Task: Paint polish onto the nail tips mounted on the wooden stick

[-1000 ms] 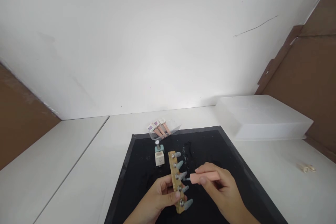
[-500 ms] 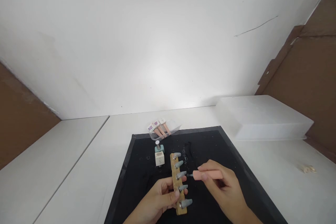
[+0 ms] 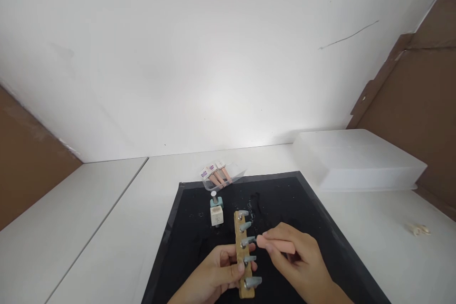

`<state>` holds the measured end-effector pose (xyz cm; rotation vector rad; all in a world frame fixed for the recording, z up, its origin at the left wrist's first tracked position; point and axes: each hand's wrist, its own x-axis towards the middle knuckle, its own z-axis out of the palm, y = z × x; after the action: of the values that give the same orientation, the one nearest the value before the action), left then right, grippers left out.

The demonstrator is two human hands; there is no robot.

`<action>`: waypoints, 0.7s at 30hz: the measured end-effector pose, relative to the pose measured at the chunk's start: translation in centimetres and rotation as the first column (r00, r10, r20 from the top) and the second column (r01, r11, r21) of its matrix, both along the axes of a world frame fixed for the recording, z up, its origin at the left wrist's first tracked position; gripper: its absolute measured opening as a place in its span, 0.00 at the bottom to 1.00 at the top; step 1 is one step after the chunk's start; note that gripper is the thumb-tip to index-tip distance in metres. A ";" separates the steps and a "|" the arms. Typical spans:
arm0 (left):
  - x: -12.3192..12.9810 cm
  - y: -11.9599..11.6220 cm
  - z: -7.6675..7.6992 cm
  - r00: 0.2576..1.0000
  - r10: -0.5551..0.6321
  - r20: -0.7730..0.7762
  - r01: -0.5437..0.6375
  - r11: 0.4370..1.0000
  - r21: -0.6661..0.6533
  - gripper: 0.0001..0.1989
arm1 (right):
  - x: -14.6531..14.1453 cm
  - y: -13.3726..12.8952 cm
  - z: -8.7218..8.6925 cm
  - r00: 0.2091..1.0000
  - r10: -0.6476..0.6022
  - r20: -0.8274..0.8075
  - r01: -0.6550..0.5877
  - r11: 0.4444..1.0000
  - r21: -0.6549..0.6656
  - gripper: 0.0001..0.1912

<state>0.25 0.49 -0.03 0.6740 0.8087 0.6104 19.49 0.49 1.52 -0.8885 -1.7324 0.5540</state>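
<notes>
My left hand [image 3: 223,270] grips a wooden nail-tip stand [image 3: 238,237], thumb on its face and fingers behind. Several grey-blue false nails [image 3: 253,282] stick out from it to the right on metal mounts. Between the fingers of my right hand [image 3: 299,259] is the pink handle of a nail polish brush [image 3: 280,245]. Its tip meets the middle false nail [image 3: 248,241], though the bristles are too small to make out. Beyond the stand are a white cube-shaped bottle [image 3: 216,216] and a teal bottle [image 3: 216,202] with a pale cap.
A black mat [image 3: 281,199] lies under my hands on the white table [image 3: 121,228]. At its far edge a clear tray [image 3: 237,171] holds pink-handled bottles with white ends. A white box [image 3: 359,161] stands at the right, with small beige pieces [image 3: 417,229] nearer me.
The stand has shifted slightly right and toward me. The brush handle has moved a little left and now tilts, its right end lower. Both hands keep their grips.
</notes>
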 end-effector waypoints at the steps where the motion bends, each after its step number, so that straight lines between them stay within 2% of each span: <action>1: -0.1 0.0 0.0 1.000 0.009 -0.009 -0.009 1.000 -0.017 0.22 | 0.0 0.0 0.0 0.999 -0.038 -0.007 0.038 0.999 0.012 0.06; 4: -0.3 0.0 0.0 1.000 0.017 -0.019 -0.018 0.999 -0.034 0.23 | 0.0 -0.1 0.4 0.996 -0.083 -0.023 0.084 0.994 0.064 0.07; 10: 0.2 0.3 0.3 0.998 -0.036 0.046 0.033 0.998 0.055 0.22 | 0.0 0.1 0.9 0.992 0.121 0.026 -0.124 0.974 0.190 0.10; 12: 0.3 0.4 0.5 0.997 -0.049 0.057 0.045 0.995 0.085 0.21 | -0.1 0.0 0.9 0.990 0.133 0.053 -0.141 0.972 0.187 0.11; 18: -0.2 0.2 0.5 1.000 -0.016 -0.009 0.016 1.000 0.005 0.27 | -0.4 -0.2 0.7 0.998 -0.068 0.013 0.066 0.989 0.131 0.07; 21: -0.3 0.3 0.5 1.000 -0.020 0.006 0.020 1.000 -0.009 0.26 | -0.4 -0.2 1.0 0.999 -0.053 0.001 0.052 0.985 0.163 0.08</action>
<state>-0.09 0.77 0.42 0.6707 0.7978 0.5896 19.07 0.32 2.57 -0.8174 -1.7274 0.3700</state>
